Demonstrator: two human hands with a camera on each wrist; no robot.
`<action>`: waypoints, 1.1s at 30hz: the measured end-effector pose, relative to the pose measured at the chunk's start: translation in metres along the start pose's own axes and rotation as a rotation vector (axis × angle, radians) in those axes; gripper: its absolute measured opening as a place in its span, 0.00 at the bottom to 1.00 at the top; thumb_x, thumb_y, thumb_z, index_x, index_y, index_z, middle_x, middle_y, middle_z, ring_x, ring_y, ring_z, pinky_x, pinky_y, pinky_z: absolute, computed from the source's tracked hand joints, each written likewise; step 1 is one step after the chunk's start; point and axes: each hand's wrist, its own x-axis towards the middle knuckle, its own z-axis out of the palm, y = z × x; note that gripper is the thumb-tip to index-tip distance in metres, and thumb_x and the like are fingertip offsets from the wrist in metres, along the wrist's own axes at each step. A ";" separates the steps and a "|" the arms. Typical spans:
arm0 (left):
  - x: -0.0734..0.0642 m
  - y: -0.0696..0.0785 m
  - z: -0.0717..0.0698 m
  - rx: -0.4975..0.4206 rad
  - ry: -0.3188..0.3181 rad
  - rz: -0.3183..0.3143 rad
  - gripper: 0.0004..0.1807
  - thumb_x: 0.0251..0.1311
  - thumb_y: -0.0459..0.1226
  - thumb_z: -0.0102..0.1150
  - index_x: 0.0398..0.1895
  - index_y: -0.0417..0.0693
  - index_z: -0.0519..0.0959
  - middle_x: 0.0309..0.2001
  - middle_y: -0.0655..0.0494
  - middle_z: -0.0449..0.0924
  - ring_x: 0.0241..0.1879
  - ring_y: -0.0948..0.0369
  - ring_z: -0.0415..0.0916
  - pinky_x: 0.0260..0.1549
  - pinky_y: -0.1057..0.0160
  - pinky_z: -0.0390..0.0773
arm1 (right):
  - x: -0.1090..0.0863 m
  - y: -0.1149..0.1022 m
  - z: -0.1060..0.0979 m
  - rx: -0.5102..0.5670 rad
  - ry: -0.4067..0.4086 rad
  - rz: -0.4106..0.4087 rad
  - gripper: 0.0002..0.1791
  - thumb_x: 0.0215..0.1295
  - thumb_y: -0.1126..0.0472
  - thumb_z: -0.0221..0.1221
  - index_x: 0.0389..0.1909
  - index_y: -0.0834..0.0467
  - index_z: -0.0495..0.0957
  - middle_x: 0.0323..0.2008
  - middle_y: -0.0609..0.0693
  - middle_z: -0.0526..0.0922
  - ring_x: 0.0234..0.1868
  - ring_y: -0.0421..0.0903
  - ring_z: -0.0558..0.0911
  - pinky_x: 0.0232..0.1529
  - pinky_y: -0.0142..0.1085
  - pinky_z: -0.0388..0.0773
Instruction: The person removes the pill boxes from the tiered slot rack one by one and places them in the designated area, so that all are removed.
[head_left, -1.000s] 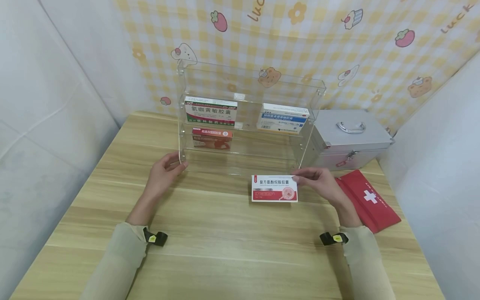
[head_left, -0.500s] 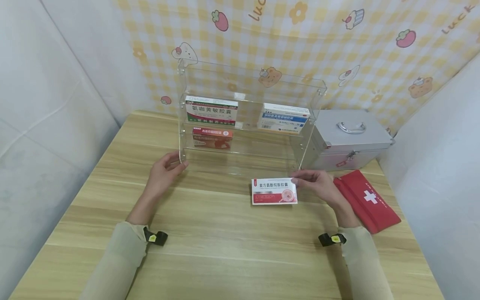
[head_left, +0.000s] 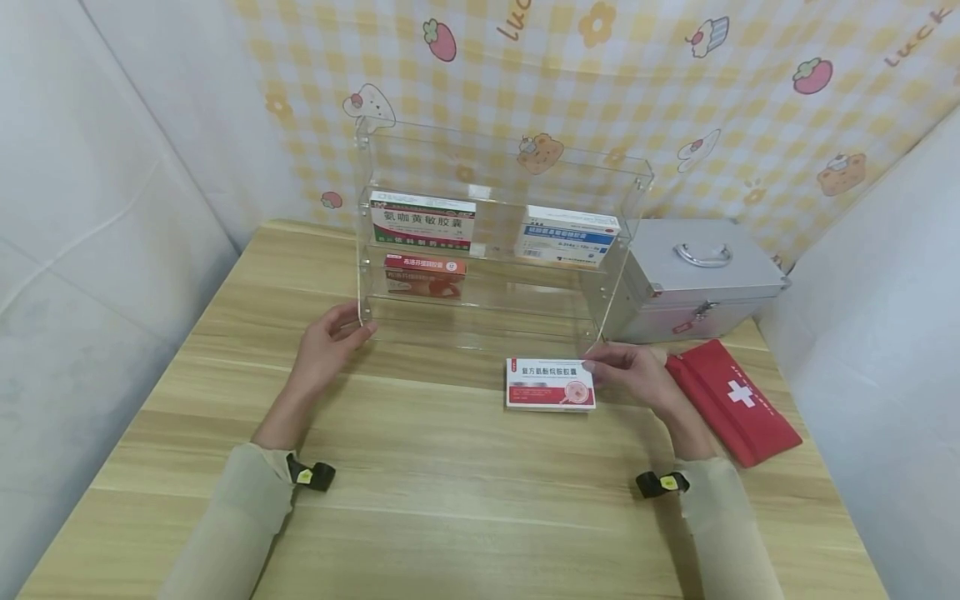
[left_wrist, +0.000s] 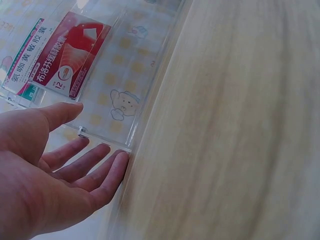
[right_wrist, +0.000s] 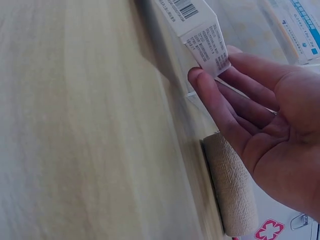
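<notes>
My right hand [head_left: 637, 375] pinches a white and red medicine box [head_left: 551, 385] at its right end, between thumb and fingers. The box is just in front of the clear acrylic rack [head_left: 525, 329]. Its barcode face [right_wrist: 185, 10] shows in the right wrist view. My left hand [head_left: 327, 346] is at the rack's lower left corner; in the left wrist view its loosely bent fingers [left_wrist: 107, 185] touch the side, thumb apart. On the rack stand a green and white medicine box [head_left: 422, 225], a blue and white one [head_left: 567, 237] and a red one [head_left: 424, 277].
A silver metal case [head_left: 701, 283] with a handle stands right of the rack. In front of it lies a red pouch [head_left: 738, 404] with a white cross. A beige textured roll [right_wrist: 232, 185] shows below my right hand in the right wrist view. A checked cloth [head_left: 480, 67] hangs behind.
My right hand and the white and red medicine box have shifted slightly nearer to me, away from the rack. My left hand has stayed in place.
</notes>
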 end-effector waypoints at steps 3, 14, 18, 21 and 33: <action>0.000 0.000 0.000 -0.001 -0.001 0.001 0.34 0.65 0.49 0.62 0.70 0.43 0.65 0.66 0.42 0.69 0.62 0.45 0.70 0.58 0.50 0.74 | 0.000 0.002 0.002 -0.020 0.011 0.023 0.16 0.65 0.57 0.65 0.49 0.61 0.83 0.40 0.56 0.86 0.37 0.51 0.86 0.40 0.43 0.85; 0.001 0.000 0.000 0.001 0.005 -0.014 0.35 0.65 0.50 0.61 0.70 0.44 0.66 0.66 0.42 0.69 0.62 0.46 0.69 0.58 0.50 0.73 | -0.002 0.007 0.007 -0.029 0.026 0.023 0.13 0.65 0.61 0.65 0.48 0.64 0.83 0.38 0.57 0.86 0.35 0.51 0.85 0.37 0.41 0.85; 0.001 -0.001 0.000 0.006 0.006 -0.012 0.35 0.65 0.50 0.61 0.69 0.43 0.66 0.66 0.42 0.69 0.63 0.46 0.69 0.59 0.49 0.73 | -0.001 0.008 0.008 -0.043 0.040 0.016 0.13 0.64 0.62 0.65 0.47 0.63 0.84 0.38 0.56 0.86 0.34 0.51 0.85 0.36 0.40 0.85; 0.001 -0.001 0.000 0.014 0.009 -0.007 0.34 0.65 0.50 0.61 0.69 0.44 0.66 0.65 0.43 0.69 0.62 0.47 0.70 0.58 0.50 0.74 | -0.001 0.009 0.008 -0.034 0.046 0.011 0.13 0.64 0.63 0.65 0.47 0.63 0.84 0.39 0.57 0.86 0.34 0.52 0.85 0.36 0.40 0.85; 0.000 0.001 0.000 0.003 0.010 -0.018 0.34 0.65 0.49 0.61 0.69 0.44 0.66 0.66 0.42 0.69 0.63 0.46 0.69 0.58 0.50 0.73 | -0.001 0.013 0.011 -0.010 0.064 0.020 0.14 0.63 0.61 0.66 0.47 0.64 0.83 0.40 0.58 0.86 0.35 0.52 0.86 0.36 0.40 0.85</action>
